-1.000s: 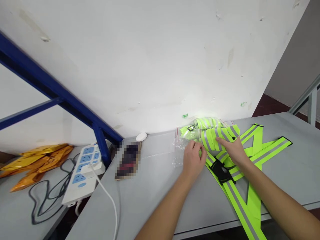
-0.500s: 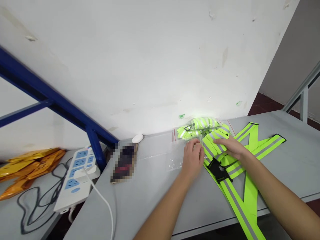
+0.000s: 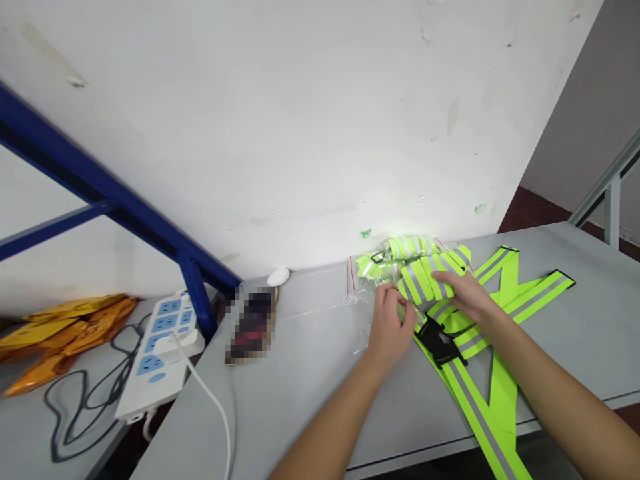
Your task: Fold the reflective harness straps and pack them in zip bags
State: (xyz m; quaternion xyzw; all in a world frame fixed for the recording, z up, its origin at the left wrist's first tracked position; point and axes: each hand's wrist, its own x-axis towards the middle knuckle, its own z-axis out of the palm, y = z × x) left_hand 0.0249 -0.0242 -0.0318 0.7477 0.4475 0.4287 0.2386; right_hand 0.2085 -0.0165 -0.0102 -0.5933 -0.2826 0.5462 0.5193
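Note:
In my right hand is a folded bundle of neon yellow-green reflective strap with silver stripes, thumb on top. Close to the bundle's left end, my left hand is closed, fingertips pinching what looks like the edge of a clear plastic bag; part of the bag lies hidden behind the fingers. Below both hands, another reflective strap vest is spread out and hangs over the table's front edge. A black plastic buckle piece sits on it. Bagged reflective straps rest against the wall behind.
A grey table meets a white wall. To the left are a white power strip with cables, orange-yellow packets and a blue metal frame. A pixelated flat item and a white round object lie at the back left.
The folded bundle has turned more level and moved slightly left in my right hand. My left fingers have come in to its left end, and the clear bag has crumpled towards them.

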